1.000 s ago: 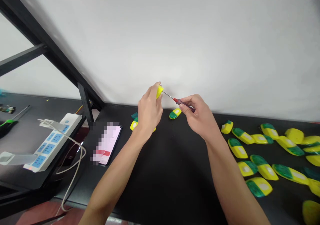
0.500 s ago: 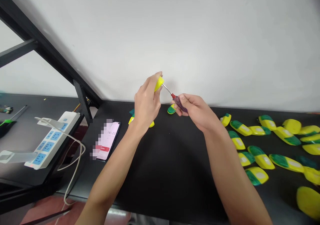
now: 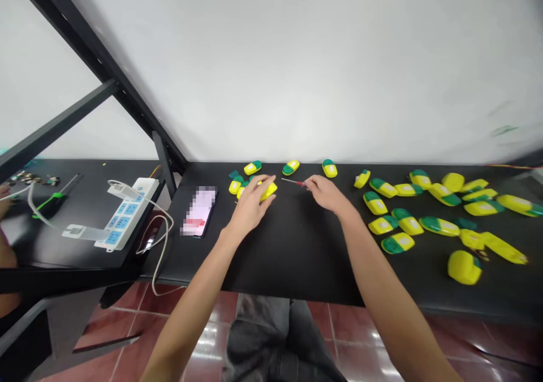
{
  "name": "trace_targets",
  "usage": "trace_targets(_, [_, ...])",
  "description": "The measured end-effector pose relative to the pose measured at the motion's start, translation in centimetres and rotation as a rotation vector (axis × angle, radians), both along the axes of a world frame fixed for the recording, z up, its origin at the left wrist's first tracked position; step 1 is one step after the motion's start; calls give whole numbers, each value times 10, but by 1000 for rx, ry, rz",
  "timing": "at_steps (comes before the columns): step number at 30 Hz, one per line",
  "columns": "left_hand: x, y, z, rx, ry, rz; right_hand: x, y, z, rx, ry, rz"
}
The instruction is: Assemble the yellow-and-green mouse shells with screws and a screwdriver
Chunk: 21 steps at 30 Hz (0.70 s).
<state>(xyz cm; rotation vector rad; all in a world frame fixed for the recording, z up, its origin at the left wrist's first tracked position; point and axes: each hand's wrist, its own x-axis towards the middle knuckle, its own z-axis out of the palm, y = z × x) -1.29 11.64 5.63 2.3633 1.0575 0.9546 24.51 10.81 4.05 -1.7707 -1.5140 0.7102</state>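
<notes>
My left hand (image 3: 253,200) is closed round a yellow plastic device (image 3: 268,191) low over the black table (image 3: 288,252). Between the thumb and fingers of my right hand (image 3: 323,192) is the red handle of a screwdriver (image 3: 292,181). Its thin metal shaft points left, and the tip is apart from the device. Near the wall lie a yellow-green device (image 3: 291,167) and another one (image 3: 330,168). A few more sit just behind and left of my left hand, partly hidden by it.
Many yellow-green devices (image 3: 439,226) are spread over the right side. To the left lie a phone (image 3: 199,212) and a white power strip (image 3: 127,215) with cables. A black metal frame (image 3: 163,158) stands there, and a person's arm (image 3: 6,246) shows at the left edge.
Both hands have come down towards the table. The screwdriver tip has moved away from the yellow device. The view has shifted, showing more of the floor and my legs.
</notes>
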Motion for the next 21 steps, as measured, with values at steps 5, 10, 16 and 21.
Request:
trace_targets(5, [-5,-17,-40,-48,61,21,-22,-18,-25,71,-45,-89])
trace_targets(10, [-5,-14,-58,-54,21,-33,-45,-19,-18,159,75,103])
trace_targets(16, [1,-15,-64,-146,-23,-145,-59,-34,-15,25,204,419])
trace_targets(21, [2,-20,-59,-120,52,-133,-52,-33,-22,10,203,464])
